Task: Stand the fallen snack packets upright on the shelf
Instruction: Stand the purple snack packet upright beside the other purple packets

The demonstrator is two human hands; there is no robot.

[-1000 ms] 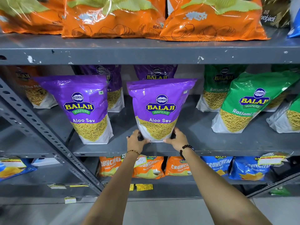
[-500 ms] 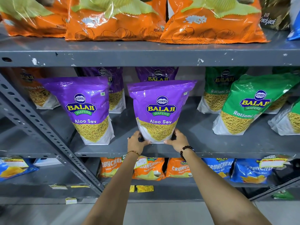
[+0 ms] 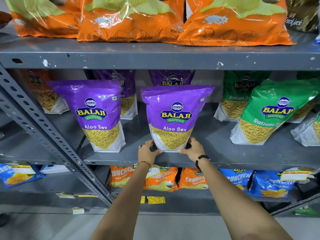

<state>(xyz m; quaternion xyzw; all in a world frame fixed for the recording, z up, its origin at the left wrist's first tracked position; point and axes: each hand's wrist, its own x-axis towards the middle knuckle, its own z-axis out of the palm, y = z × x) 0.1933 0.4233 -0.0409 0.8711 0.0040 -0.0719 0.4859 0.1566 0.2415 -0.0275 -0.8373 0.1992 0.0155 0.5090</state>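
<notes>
Little has moved since the earlier frames: both hands stay at the foot of the middle purple Aloo Sev packet [image 3: 174, 116], which stands at the near edge of the middle shelf [image 3: 242, 156], long axis near vertical, top leaning slightly right. Left hand [image 3: 147, 151] and right hand [image 3: 194, 148] flank its bottom corners about equally near, fingers [image 3: 191, 140] curled round the base and holding it. Judgement: it should stand once released; the green Ratlami Sev packet [image 3: 270, 115], leaning to the right, lies nearer the right hand.
</notes>
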